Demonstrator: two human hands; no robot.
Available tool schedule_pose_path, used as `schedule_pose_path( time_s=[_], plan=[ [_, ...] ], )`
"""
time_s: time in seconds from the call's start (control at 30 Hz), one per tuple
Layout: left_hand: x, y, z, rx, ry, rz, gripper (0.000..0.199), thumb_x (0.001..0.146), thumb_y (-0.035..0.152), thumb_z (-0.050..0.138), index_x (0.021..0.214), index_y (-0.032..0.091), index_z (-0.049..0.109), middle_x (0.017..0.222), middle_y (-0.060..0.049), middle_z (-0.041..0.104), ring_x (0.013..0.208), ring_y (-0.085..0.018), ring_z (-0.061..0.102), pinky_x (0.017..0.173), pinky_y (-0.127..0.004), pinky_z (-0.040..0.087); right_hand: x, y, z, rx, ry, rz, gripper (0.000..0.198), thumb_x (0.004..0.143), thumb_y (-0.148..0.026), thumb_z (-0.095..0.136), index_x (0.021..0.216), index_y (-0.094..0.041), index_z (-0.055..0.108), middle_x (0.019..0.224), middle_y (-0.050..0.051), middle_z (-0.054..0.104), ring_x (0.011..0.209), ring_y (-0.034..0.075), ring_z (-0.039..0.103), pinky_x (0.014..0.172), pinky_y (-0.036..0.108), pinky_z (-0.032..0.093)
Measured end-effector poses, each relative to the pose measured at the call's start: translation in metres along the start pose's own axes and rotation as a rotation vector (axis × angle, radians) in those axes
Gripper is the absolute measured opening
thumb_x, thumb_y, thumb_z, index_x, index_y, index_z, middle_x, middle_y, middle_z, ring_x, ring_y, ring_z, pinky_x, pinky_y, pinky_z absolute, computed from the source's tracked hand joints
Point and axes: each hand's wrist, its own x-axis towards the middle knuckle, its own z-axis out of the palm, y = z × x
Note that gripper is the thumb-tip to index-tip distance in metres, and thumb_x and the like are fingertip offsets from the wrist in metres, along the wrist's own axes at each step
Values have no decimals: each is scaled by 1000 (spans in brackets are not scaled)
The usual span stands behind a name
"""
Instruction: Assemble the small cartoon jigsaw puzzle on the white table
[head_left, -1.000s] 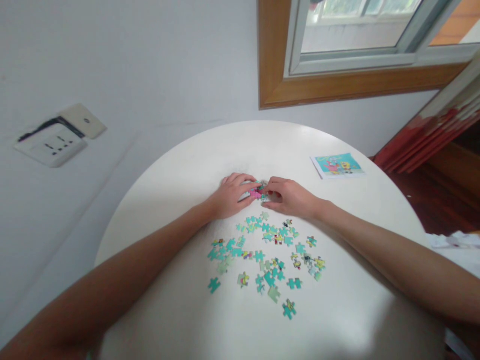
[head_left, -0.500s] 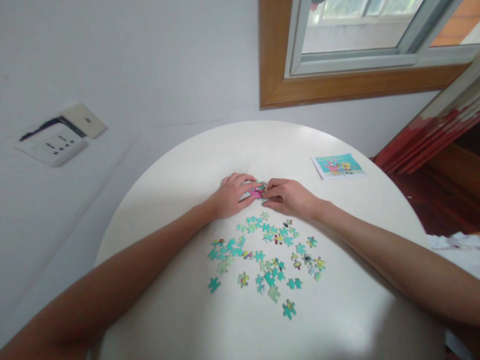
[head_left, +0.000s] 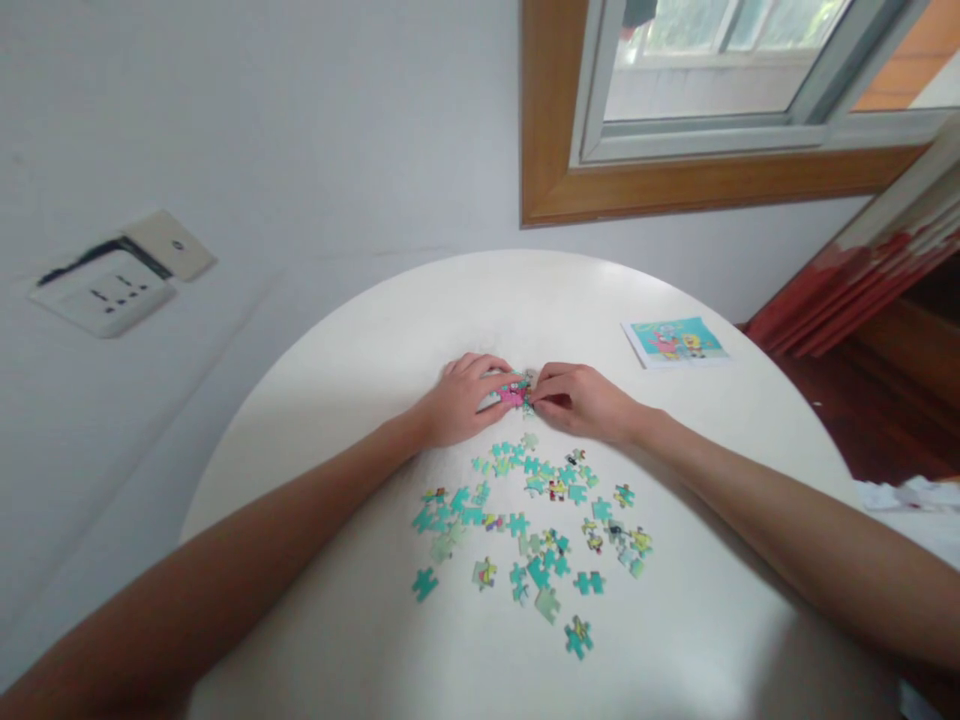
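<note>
A small joined cluster of jigsaw pieces [head_left: 512, 394], pink and teal, lies on the white round table [head_left: 315, 640]. My left hand [head_left: 469, 400] rests flat over its left part, fingers spread and holding it against the tabletop. At the cluster's right edge my right hand [head_left: 576, 398] is closed, thumb and fingertips pinched on a puzzle piece that is mostly hidden. Nearer to me, several loose puzzle pieces [head_left: 538, 572] lie scattered, mostly teal and pale green, some with yellow and red print.
A picture card [head_left: 677, 342] with cartoon figures lies at the table's back right. Beyond the table are a white wall with a socket [head_left: 105, 292] and a wood-framed window [head_left: 712, 185]. A red and white curtain [head_left: 840, 285] hangs at the right.
The view has tilted up slightly. My right fingertips have shifted a little at the cluster's right edge, and more of the pink part shows. My left hand stays in place.
</note>
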Motion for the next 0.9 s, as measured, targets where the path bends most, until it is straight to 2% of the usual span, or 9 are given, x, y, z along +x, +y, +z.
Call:
schedule_pose_path(
  time_s=[0.17, 0.33, 0.5, 0.6, 0.67, 0.8, 0.9],
  plan=[
    [0, 0, 0, -8, 4, -2, 37, 96, 44, 54, 129, 29, 62, 127, -7, 58, 116, -25, 51, 104, -46, 39, 0, 4, 1, -10, -7, -48, 32, 83, -7, 48, 94, -18, 76, 98, 6, 65, 82, 14, 59, 78, 29, 46],
    [0, 0, 0, -17, 11, 1, 36, 95, 43, 56, 128, 30, 62, 126, -7, 59, 115, -26, 51, 103, -46, 39, 0, -1, 1, -26, -19, 3, 34, 82, -8, 45, 95, -18, 74, 100, 7, 66, 85, 15, 60, 80, 31, 46],
    [0, 0, 0, -23, 14, -8, 37, 95, 45, 55, 128, 30, 63, 125, -7, 59, 116, -26, 51, 103, -46, 39, 1, 0, 2, -12, 61, 75, 32, 82, -7, 44, 94, -17, 72, 94, 6, 68, 83, 15, 59, 80, 30, 45],
    [0, -2, 0, -30, 8, -1, 37, 94, 43, 57, 128, 29, 62, 126, -7, 59, 117, -26, 50, 103, -46, 39, 0, -14, 0, -14, 68, 73, 28, 85, -9, 47, 96, -16, 71, 92, 6, 67, 80, 14, 58, 77, 30, 45],
    [0, -2, 1, -37, -1, 8, 37, 94, 40, 58, 129, 29, 62, 127, -7, 59, 118, -26, 50, 104, -46, 39, -2, -33, -1, 10, -2, -4, 22, 87, -11, 51, 97, -17, 70, 95, 6, 66, 84, 15, 59, 79, 30, 45],
    [0, -1, 0, -50, -4, -1, 36, 95, 41, 56, 128, 29, 63, 127, -7, 59, 117, -26, 51, 105, -45, 37, -11, -78, -1, 40, -327, -306, 14, 91, -13, 56, 90, -19, 68, 92, 4, 66, 92, 17, 58, 82, 30, 45],
    [0, 0, -1, -49, 5, -14, 37, 95, 42, 57, 129, 30, 63, 127, -7, 59, 118, -26, 50, 105, -45, 37, -18, -98, 3, -47, -438, -435, 16, 89, -7, 58, 83, -19, 67, 91, 4, 67, 92, 18, 57, 80, 32, 43]
  ],
)
